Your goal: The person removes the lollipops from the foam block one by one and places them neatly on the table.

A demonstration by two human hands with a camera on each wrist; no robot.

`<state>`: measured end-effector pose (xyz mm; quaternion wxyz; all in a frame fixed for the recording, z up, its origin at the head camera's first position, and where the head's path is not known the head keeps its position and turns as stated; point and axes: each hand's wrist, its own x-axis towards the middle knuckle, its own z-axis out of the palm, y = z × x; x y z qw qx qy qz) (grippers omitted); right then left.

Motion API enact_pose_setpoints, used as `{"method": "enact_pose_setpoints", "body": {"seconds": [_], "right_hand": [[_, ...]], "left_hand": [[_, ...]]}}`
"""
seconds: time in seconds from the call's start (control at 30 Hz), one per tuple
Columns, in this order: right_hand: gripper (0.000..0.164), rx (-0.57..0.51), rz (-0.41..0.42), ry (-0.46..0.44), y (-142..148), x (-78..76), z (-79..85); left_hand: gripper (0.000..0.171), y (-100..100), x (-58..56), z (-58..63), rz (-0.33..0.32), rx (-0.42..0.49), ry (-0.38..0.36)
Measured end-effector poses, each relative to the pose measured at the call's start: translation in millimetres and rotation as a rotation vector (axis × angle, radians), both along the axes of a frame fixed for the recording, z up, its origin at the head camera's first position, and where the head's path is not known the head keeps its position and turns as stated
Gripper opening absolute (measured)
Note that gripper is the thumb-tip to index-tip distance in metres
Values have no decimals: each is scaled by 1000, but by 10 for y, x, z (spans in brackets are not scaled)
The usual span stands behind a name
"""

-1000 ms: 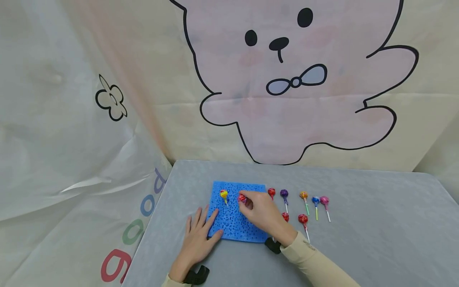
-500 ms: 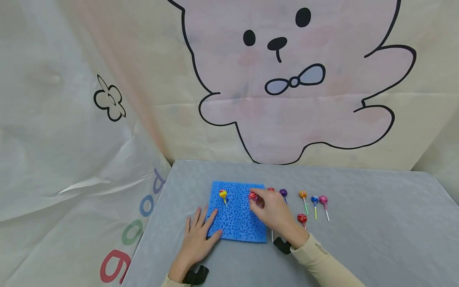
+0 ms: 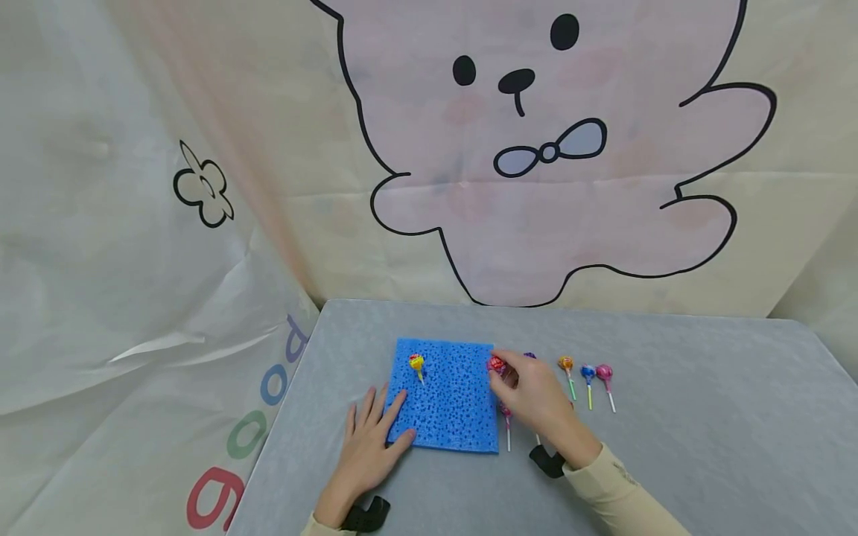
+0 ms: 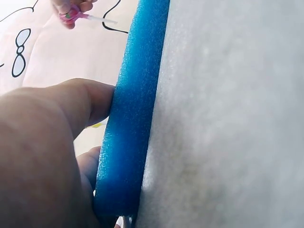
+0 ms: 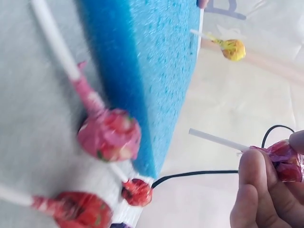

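My right hand [image 3: 532, 394] pinches a pink-red wrapped lollipop [image 3: 496, 365] over the right edge of a blue foam block [image 3: 445, 417]. In the right wrist view its white stick [image 5: 216, 138] points away from the fingers, with air around it. Spread at the block's lower left, my left hand [image 3: 369, 450] rests its fingers and thumb on the foam edge. A yellow lollipop [image 3: 416, 362] stands by its stick in the upper left of the foam. Beside the block's right side lies a pink lollipop [image 5: 111, 135], with a red lollipop [image 5: 137, 192] near it.
Further right on the grey table [image 3: 704, 432] lie an orange lollipop [image 3: 566, 363], a blue lollipop [image 3: 588, 372] and a pink one. A purple lollipop [image 3: 529, 356] is mostly hidden behind my right hand. A printed cloth [image 3: 536, 246] hangs behind the table.
My right hand has moved to the right with the lollipop, from over the foam to its right edge. It now covers more of the lollipops there. The left hand has stayed put.
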<state>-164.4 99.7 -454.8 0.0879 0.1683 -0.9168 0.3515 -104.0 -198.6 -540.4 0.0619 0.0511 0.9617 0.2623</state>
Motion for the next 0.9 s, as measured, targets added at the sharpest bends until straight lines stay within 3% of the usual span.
{"method": "enact_pose_setpoints", "body": {"seconds": [0.43,0.9], "right_hand": [[39,18,-79,-77,225,31,-20],[30,-7,-127,70,472,78,-128]], "left_hand": [[74,-1,11,-3,-5,0,8],[74,2,6,2,-2,-3,4]]}}
